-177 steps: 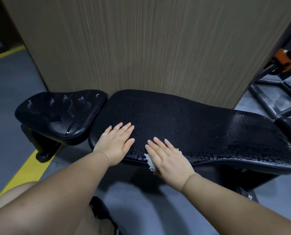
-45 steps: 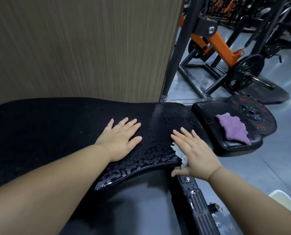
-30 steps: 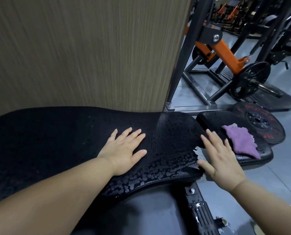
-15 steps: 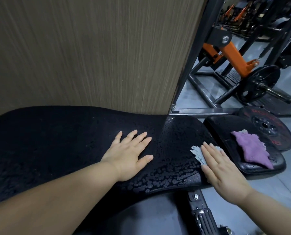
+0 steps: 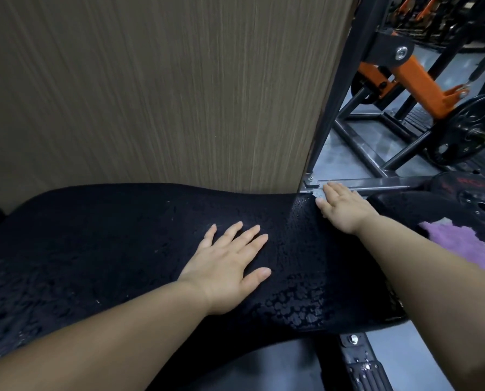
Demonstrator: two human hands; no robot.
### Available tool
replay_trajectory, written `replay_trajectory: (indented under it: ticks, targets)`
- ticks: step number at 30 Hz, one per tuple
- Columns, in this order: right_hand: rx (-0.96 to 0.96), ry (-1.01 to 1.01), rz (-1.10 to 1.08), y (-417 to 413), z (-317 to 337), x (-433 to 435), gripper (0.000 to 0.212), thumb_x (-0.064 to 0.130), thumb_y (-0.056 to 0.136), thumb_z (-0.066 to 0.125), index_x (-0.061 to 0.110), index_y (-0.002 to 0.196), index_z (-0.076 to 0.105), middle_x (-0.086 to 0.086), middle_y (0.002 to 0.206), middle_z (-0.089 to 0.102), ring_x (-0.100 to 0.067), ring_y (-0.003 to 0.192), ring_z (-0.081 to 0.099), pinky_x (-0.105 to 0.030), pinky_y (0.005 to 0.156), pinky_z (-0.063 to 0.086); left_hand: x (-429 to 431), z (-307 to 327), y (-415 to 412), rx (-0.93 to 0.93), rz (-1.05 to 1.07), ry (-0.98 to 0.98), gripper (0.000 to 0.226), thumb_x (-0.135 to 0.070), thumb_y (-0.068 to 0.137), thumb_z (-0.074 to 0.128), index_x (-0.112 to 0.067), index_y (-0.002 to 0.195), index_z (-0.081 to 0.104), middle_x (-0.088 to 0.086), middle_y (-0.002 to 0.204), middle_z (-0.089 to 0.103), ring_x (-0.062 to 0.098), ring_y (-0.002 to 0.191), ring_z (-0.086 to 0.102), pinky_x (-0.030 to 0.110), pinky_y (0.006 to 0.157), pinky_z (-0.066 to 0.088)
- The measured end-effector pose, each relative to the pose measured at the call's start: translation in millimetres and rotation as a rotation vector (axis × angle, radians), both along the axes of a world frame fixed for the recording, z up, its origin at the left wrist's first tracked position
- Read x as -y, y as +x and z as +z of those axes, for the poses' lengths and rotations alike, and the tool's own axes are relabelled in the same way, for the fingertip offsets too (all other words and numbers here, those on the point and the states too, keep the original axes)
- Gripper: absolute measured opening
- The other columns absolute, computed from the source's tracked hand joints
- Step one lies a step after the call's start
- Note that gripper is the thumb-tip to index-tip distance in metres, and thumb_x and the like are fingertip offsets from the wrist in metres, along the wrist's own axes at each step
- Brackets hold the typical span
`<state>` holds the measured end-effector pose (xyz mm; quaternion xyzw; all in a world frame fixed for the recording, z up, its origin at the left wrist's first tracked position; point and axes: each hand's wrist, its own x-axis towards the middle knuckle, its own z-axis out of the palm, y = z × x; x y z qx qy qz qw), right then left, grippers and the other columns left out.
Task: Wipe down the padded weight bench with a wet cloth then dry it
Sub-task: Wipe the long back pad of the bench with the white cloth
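Observation:
The black padded bench (image 5: pixel 108 241) stretches across the view, beaded with water drops near its right end. My left hand (image 5: pixel 227 263) lies flat on the pad with fingers spread. My right hand (image 5: pixel 341 206) presses flat at the far right corner of the pad, fingers straight. A small pale grey cloth (image 5: pixel 319 193) shows just beyond its fingertips, mostly hidden under the hand. A purple cloth (image 5: pixel 467 244) lies on the separate black seat pad (image 5: pixel 405 204) to the right.
A wood-grain wall panel (image 5: pixel 165 88) stands right behind the bench. Black steel frame posts (image 5: pixel 334 88), an orange machine arm (image 5: pixel 413 77) and weight plates (image 5: pixel 475 128) crowd the right side. A bench adjuster rail (image 5: pixel 362 365) sits below on the grey floor.
My right hand with the grey cloth slid from the near right edge of the pad up to its far right corner. My left hand stayed flat on the pad.

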<state>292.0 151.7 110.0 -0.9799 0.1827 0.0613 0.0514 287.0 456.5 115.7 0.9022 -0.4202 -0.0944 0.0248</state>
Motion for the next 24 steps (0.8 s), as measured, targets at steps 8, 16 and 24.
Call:
replay_trajectory:
  ticks: [8,16,24]
  targets:
    - [-0.003,0.019,-0.019,0.0,6.6,-4.5,0.06,0.047,0.101,0.02,0.018,0.153,0.012,0.002,0.16,0.01,-0.017,0.147,0.007,-0.038,0.119,0.009,1.4,0.2,-0.2,0.006,0.002,0.014,0.062,-0.061,0.097,0.011,-0.039,0.153,-0.004,-0.02,0.159,-0.013,0.007,0.146,-0.019,0.046,0.119,-0.011]
    - [-0.022,-0.044,0.221,-143.3,4.6,-40.9,0.085,0.076,0.074,-0.019,0.033,0.148,-0.009,0.018,0.153,-0.013,-0.007,0.144,-0.011,-0.027,0.117,-0.006,0.6,0.8,-1.1,0.001,-0.002,0.004,0.061,-0.059,0.098,0.01,-0.038,0.153,-0.004,-0.018,0.16,-0.011,0.01,0.147,-0.016,0.047,0.119,-0.009]
    - [0.029,-0.067,0.306,-213.0,-11.5,-58.1,0.057,0.052,0.101,0.012,0.03,0.153,0.002,0.012,0.16,0.006,-0.011,0.147,0.001,-0.031,0.116,0.0,-0.8,0.5,-0.6,-0.013,0.0,-0.021,0.061,-0.059,0.099,0.01,-0.036,0.153,-0.003,-0.016,0.161,-0.01,0.011,0.147,-0.016,0.048,0.119,-0.01]
